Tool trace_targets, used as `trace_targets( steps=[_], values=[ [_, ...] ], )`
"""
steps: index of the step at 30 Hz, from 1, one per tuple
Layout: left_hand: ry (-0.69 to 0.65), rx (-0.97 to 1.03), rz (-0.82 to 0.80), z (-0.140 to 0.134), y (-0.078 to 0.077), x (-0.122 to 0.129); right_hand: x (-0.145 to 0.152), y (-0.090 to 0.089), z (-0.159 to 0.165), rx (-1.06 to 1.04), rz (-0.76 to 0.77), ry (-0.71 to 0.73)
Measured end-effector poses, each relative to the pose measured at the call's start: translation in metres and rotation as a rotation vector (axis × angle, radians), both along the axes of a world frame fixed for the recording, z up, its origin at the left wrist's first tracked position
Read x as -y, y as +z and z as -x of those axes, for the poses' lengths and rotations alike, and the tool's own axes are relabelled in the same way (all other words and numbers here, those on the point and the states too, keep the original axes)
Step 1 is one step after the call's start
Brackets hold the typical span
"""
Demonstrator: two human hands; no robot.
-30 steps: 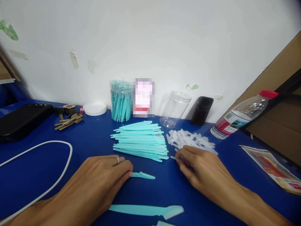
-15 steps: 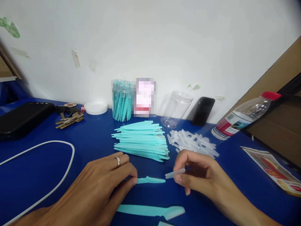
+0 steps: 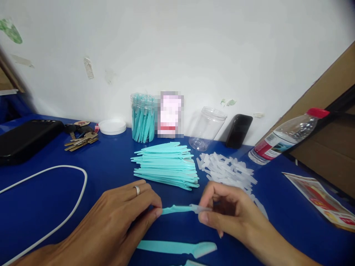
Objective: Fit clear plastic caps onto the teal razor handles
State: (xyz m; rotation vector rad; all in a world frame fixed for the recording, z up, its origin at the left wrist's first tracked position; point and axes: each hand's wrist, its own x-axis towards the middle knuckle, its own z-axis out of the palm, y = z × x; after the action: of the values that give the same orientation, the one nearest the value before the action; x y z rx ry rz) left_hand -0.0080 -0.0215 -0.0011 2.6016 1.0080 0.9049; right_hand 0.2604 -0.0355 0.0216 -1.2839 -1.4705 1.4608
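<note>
Between thumb and fingers, my left hand (image 3: 130,212) pinches the handle of a turquoise eyebrow razor (image 3: 176,209), its blade end pointing right. My right hand (image 3: 227,208) is closed on a frosted plastic cap (image 3: 195,208), whose open end sits over the razor's tip. Below them lies another turquoise razor (image 3: 166,246) with its blade bare, and part of a further one (image 3: 191,262) shows at the bottom edge. A stack of turquoise razors (image 3: 166,164) lies beyond my hands. To its right is a heap of loose frosted caps (image 3: 224,168).
Along the wall stand a clear jar full of razors (image 3: 143,120), a blurred upright card or screen (image 3: 169,114), a tilted clear jar (image 3: 208,127) and a black phone (image 3: 239,131). A water bottle (image 3: 285,138) leans at right. Keys (image 3: 83,140), a white lid (image 3: 112,126) and a white cable (image 3: 80,199) lie left.
My right hand has moved slightly left, bringing the cap from just off the razor's tip onto it. My left hand still holds the razor in nearly the same place.
</note>
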Motion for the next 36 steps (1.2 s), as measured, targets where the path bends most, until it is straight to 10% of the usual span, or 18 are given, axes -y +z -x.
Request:
trace_targets(
  steps=[15,25,36],
  values=[
    [-0.038,-0.034,-0.339,0.001,-0.019,0.024,0.021,-0.003,0.009,0.312,-0.374,0.13],
    [0.19,-0.026,-0.312,0.003,-0.012,0.01,0.006,0.007,-0.006,0.513,-0.786,0.046],
    [0.13,-0.185,-0.075,0.013,-0.006,-0.021,-0.018,0.015,-0.027,0.777,-0.918,-0.156]
  ],
)
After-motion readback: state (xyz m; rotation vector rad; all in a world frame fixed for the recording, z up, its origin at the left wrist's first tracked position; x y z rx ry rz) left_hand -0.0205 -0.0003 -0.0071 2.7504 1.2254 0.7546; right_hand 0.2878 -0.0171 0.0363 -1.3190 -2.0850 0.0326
